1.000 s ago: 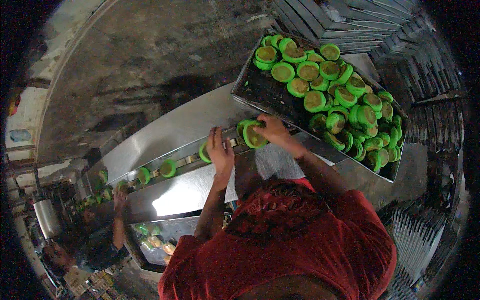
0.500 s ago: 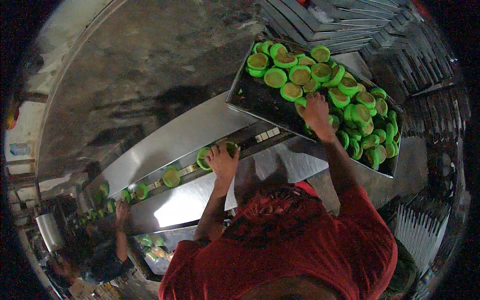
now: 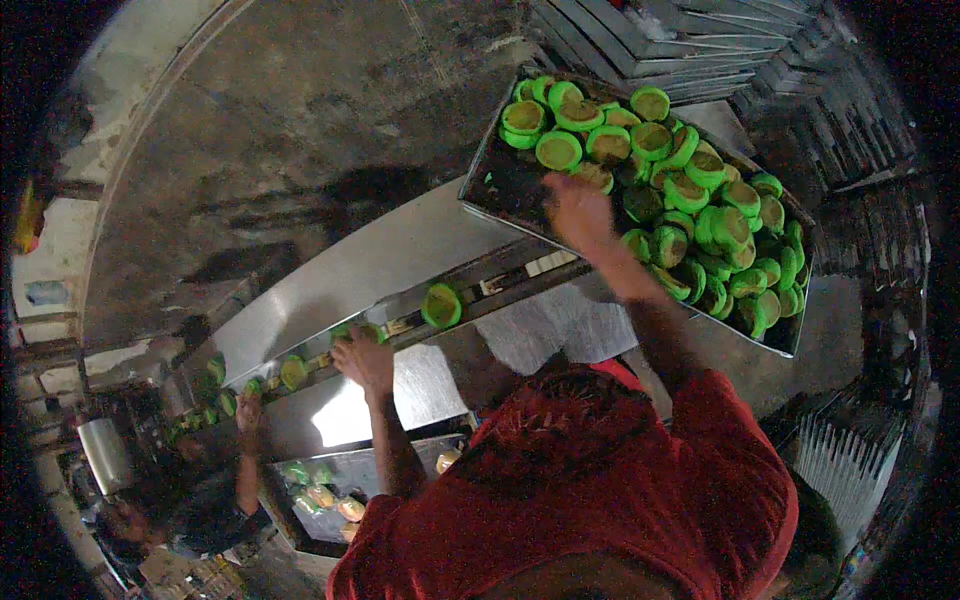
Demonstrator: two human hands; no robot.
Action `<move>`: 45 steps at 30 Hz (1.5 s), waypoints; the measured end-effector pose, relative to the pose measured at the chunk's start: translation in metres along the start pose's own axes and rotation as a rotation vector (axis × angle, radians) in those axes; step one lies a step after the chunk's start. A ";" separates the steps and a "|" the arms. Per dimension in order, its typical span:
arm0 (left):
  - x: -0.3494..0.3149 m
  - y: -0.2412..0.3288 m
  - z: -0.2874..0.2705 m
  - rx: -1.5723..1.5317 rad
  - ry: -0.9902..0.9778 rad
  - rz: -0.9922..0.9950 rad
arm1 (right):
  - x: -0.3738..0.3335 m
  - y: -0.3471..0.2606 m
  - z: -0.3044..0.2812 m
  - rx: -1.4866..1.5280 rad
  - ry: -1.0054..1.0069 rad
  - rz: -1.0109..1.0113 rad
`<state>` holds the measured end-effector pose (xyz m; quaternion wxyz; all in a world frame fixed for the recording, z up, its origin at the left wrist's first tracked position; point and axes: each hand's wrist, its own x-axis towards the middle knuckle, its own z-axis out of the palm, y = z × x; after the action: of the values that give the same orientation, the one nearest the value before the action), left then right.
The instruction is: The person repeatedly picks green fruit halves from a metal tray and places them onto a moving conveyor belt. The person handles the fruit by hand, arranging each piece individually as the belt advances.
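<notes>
Round green buns with brown flat faces (image 3: 558, 151) lie heaped in a dark metal tray (image 3: 793, 345) at the upper right. My right hand (image 3: 580, 212) is over the tray's near left part, beside the buns at the heap's edge. Motion smears its fingers, so its grip is unclear. On the narrow conveyor (image 3: 500, 283), my left hand (image 3: 362, 357) has its fingers curled over a green bun (image 3: 373, 333), partly hidden under them. Another green bun (image 3: 441, 305) sits on the conveyor to the right of this hand.
More buns (image 3: 293, 372) line the conveyor leftward, where a co-worker's hand (image 3: 249, 410) touches the line. A tray with wrapped buns (image 3: 322, 496) stands below the conveyor. Metal sheets flank the track. Stacked trays (image 3: 690, 50) stand behind the heap; a metal rack (image 3: 845, 480) stands at right.
My left hand has moved left along the conveyor, and the buns there have shifted left. My right hand has moved left within the tray, away from the middle of the heap.
</notes>
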<state>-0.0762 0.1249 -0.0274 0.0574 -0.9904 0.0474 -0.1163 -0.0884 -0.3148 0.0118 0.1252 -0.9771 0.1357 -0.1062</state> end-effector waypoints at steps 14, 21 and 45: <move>0.011 0.159 -0.050 -0.612 0.043 0.261 | -0.046 -0.061 -0.028 0.760 -0.048 0.109; 0.139 0.302 -0.064 -1.014 -0.036 0.559 | -0.061 -0.042 0.025 0.236 -0.338 -0.131; 0.002 0.143 0.000 -0.572 -0.081 0.128 | -0.038 -0.053 -0.013 0.644 -0.020 -0.161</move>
<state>-0.0854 -0.0164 -0.0445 -0.2149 -0.9652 0.1383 -0.0548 -0.1147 -0.2568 0.0325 0.4202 -0.8958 0.0164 -0.1438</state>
